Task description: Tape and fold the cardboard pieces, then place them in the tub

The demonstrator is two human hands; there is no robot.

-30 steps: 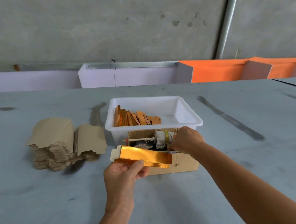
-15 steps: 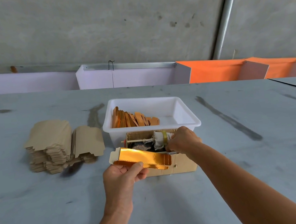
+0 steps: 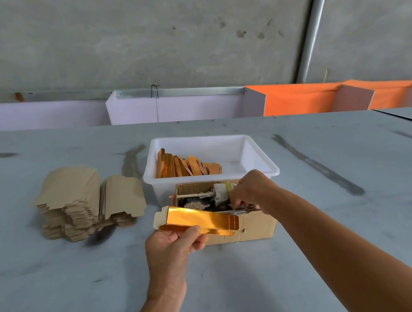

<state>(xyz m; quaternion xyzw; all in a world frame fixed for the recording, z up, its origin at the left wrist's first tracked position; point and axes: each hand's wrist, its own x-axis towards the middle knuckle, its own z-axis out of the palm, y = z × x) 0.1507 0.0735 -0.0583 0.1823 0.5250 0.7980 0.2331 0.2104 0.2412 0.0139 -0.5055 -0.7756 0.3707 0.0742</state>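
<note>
On the grey table, left hand still grips the gold card; right hand's grip unclear.

A gold-faced cardboard piece is held above the table's near middle; folded ones lean inside the white tub; a flat brown stack lies left.

Cardboard stack lies left of tub; box before tub.

A grey, smudged table meets lilac and orange panels under a stained concrete wall.
</note>
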